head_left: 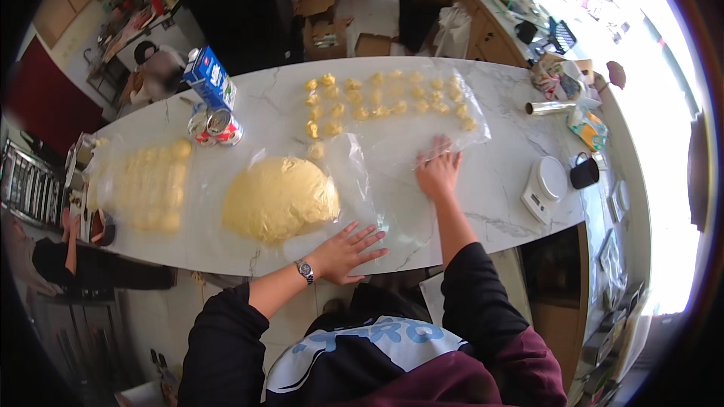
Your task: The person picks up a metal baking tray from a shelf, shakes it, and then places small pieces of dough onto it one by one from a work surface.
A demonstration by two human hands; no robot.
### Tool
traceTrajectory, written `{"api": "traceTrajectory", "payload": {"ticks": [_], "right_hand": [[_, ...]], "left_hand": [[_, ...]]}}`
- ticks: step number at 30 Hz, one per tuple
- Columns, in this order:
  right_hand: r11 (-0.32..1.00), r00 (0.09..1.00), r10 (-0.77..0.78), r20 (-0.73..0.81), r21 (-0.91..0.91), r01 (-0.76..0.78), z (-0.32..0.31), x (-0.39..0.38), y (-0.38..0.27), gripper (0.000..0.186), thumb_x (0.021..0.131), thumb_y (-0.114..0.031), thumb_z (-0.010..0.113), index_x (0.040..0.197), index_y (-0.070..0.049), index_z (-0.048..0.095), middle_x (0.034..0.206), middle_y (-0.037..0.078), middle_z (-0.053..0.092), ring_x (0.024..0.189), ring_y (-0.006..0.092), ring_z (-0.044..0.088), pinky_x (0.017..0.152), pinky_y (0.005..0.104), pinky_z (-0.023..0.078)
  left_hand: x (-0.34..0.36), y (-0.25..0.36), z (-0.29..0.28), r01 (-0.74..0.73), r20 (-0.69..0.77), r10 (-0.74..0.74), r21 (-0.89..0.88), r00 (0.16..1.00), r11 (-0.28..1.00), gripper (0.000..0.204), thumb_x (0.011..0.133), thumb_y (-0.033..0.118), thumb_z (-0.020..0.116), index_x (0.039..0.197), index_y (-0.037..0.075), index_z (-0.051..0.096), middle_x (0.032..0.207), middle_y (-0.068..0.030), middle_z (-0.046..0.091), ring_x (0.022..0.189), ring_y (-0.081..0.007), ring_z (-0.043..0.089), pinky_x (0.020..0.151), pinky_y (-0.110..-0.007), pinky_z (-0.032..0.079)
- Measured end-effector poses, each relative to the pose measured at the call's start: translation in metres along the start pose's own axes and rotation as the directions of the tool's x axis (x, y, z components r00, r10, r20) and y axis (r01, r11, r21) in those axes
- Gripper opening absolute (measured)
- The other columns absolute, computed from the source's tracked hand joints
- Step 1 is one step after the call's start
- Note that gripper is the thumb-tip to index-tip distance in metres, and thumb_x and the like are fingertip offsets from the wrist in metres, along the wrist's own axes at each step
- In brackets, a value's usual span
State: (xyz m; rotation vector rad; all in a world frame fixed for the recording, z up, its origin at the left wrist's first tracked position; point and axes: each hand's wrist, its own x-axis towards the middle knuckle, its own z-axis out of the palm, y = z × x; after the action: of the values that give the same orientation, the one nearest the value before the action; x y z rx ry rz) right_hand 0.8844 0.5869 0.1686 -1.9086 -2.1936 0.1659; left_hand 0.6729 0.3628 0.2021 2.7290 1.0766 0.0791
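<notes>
A large mound of yellow dough [275, 197] lies under clear plastic film on the marble-patterned table. My left hand [347, 254], with a watch at its wrist, rests by the table's near edge, fingers spread, just right of the dough and touching the loose film. Farther right, my right hand [439, 172] reaches forward with fingers extended, its fingertips at the edge of a clear plastic sheet [475, 109]. Beneath that sheet sit rows of small yellow dough pieces [377, 96]. One more dough ball [316, 151] is at the mound's far side. Neither hand grips anything.
At left, film covers rows of dough balls [154, 188]. A blue carton [210, 79] and cans [224, 126] stand behind. To the right are a white scale [544, 188], a dark mug [584, 172] and a foil roll [549, 108]. Other people are around the table's far and left sides.
</notes>
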Motion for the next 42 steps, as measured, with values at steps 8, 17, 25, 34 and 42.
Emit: {"api": "traceTrajectory", "payload": {"ticks": [8, 17, 25, 34, 42], "right_hand": [[0.972, 0.917, -0.172, -0.361, 0.09, 0.217, 0.048, 0.134, 0.063, 0.035, 0.095, -0.025, 0.047, 0.128, -0.016, 0.054, 0.127, 0.019, 0.054, 0.116, 0.0392, 0.051, 0.096, 0.0485, 0.042], [0.815, 0.95, 0.047, -0.309, 0.562, 0.143, 0.011, 0.058, 0.058, 0.033, 0.096, -0.026, 0.052, 0.12, -0.004, 0.059, 0.114, 0.01, 0.063, 0.102, 0.0241, 0.06, 0.09, 0.0322, 0.046], [0.932, 0.949, -0.285, -0.134, 0.191, 0.307, -0.047, -0.144, 0.048, 0.032, 0.071, -0.026, 0.079, 0.087, -0.008, 0.057, 0.104, 0.014, 0.054, 0.097, 0.0334, 0.054, 0.084, 0.0473, 0.04], [0.815, 0.951, -0.305, 0.043, 0.528, 0.237, -0.029, -0.138, -0.028, 0.017, 0.08, -0.008, 0.067, 0.086, -0.004, 0.052, 0.078, 0.01, 0.059, 0.077, 0.027, 0.059, 0.072, 0.0361, 0.046], [0.904, 0.951, -0.149, -0.271, 0.352, 0.242, -0.025, -0.059, 0.043, 0.012, 0.079, 0.002, 0.058, 0.087, -0.002, 0.049, 0.08, 0.012, 0.053, 0.075, 0.0288, 0.052, 0.071, 0.0378, 0.043]], "left_hand": [[-0.004, -0.003, 0.013, -0.013, -0.103, -0.014, -0.26, 0.995, 0.965, 0.079, 0.071, 0.037, 0.073, 0.141, 0.022, 0.039, 0.153, -0.0049, 0.029, 0.143, -0.0241, 0.022, 0.114, -0.051, 0.017], [-0.002, -0.002, 0.014, -0.008, -0.13, -0.03, -0.282, 0.991, 0.959, 0.079, 0.066, 0.035, 0.077, 0.138, 0.022, 0.044, 0.152, -0.0039, 0.03, 0.142, -0.0245, 0.023, 0.114, -0.052, 0.02], [0.001, -0.002, 0.016, -0.007, -0.132, -0.025, -0.236, 0.991, 0.972, 0.077, 0.067, 0.037, 0.077, 0.136, 0.021, 0.047, 0.151, -0.0036, 0.031, 0.142, -0.0242, 0.024, 0.115, -0.052, 0.019], [-0.004, 0.0, 0.019, 0.001, -0.119, -0.031, -0.245, 0.992, 0.97, 0.076, 0.068, 0.037, 0.076, 0.136, 0.02, 0.046, 0.151, -0.0041, 0.031, 0.142, -0.0236, 0.024, 0.115, -0.052, 0.017], [0.0, -0.001, 0.017, 0.0, -0.124, -0.028, -0.222, 0.992, 0.975, 0.075, 0.069, 0.038, 0.075, 0.136, 0.021, 0.046, 0.151, -0.004, 0.032, 0.141, -0.0234, 0.024, 0.116, -0.05, 0.017]]}}
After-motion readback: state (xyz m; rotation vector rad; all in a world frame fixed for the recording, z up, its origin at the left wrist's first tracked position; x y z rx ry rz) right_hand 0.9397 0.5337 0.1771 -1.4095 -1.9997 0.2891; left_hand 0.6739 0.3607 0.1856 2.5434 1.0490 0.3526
